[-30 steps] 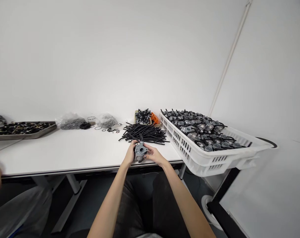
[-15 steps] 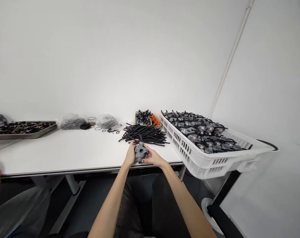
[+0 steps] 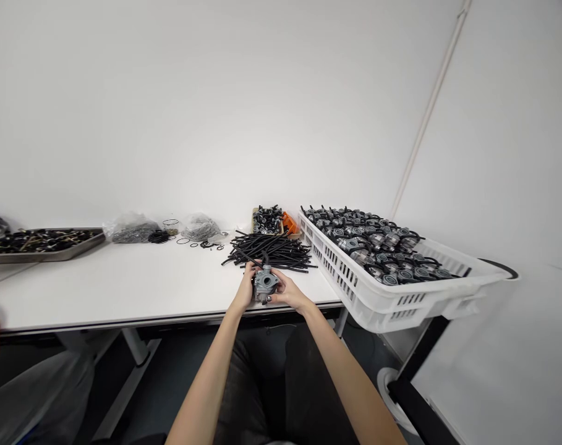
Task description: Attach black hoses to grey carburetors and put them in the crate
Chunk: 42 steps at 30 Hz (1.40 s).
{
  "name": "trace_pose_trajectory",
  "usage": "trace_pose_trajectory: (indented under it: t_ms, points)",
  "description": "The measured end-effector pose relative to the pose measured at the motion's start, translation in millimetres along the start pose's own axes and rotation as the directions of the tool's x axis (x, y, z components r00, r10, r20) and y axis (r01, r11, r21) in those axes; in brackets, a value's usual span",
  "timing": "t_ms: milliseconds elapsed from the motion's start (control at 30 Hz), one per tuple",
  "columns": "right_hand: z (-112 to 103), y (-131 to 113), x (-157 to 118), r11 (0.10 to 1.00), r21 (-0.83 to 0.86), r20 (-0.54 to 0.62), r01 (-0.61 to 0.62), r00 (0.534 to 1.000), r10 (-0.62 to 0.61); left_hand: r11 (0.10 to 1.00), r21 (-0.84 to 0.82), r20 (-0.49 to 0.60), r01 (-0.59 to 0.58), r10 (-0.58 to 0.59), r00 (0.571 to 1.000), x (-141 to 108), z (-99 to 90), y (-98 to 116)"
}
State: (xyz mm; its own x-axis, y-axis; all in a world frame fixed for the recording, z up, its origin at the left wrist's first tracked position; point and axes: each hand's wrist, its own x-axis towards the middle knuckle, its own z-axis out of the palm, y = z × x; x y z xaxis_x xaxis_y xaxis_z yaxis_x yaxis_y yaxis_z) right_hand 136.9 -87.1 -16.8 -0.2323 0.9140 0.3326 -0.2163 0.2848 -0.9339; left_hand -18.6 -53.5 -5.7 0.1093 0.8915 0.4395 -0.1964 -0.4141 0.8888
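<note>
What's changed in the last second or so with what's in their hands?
The carburetor has turned slightly and sits a little higher, with its black tube pointing up. The left hand and right hand both kept hold of it. The hose pile, white crate and metal tray stayed as they were.

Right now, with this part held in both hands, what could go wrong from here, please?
The carburetor, held between the left hand and the right hand, is close to the front edge of the white table, so a slip might drop it to the floor. The loose black hoses just behind it could snag on it. The white plastic crate appears to overhang the table, so a knock might tip it.
</note>
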Motion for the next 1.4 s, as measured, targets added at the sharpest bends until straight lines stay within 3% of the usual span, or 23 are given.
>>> trace_pose_trajectory:
  t_ms: [233, 400, 633, 967, 1167, 1400]
  points:
    - [-4, -2, 0, 0.990, 0.123, -0.097, -0.070, 0.992, 0.082, 0.981, -0.167, 0.033, 0.102, -0.098, 0.995, 1, 1.4, 0]
    - [-7, -2, -1, 0.978, 0.205, -0.160, -0.033, 0.985, 0.067, 0.949, -0.247, 0.077, 0.196, -0.182, 0.980, -2, -0.2, 7]
    - [-9, 1, 0, 0.954, 0.299, -0.180, -0.022, 0.980, 0.079, 0.895, -0.281, 0.267, 0.348, -0.275, 0.924, -7, -2.8, 15]
    - [-10, 0, -2, 0.958, 0.287, -0.171, -0.022, 0.983, 0.074, 0.944, -0.153, 0.298, 0.293, -0.239, 0.924, -7, -5.9, 11]
    - [-11, 0, -7, 0.974, 0.226, -0.108, -0.030, 0.993, 0.056, 0.896, -0.141, 0.385, 0.421, -0.342, 0.857, -4, -8.7, 8]
    - [-13, 5, -4, 0.988, 0.152, 0.010, -0.017, 1.000, 0.016, 0.850, -0.147, 0.538, 0.507, -0.361, 0.761, -2, -18.5, 2]
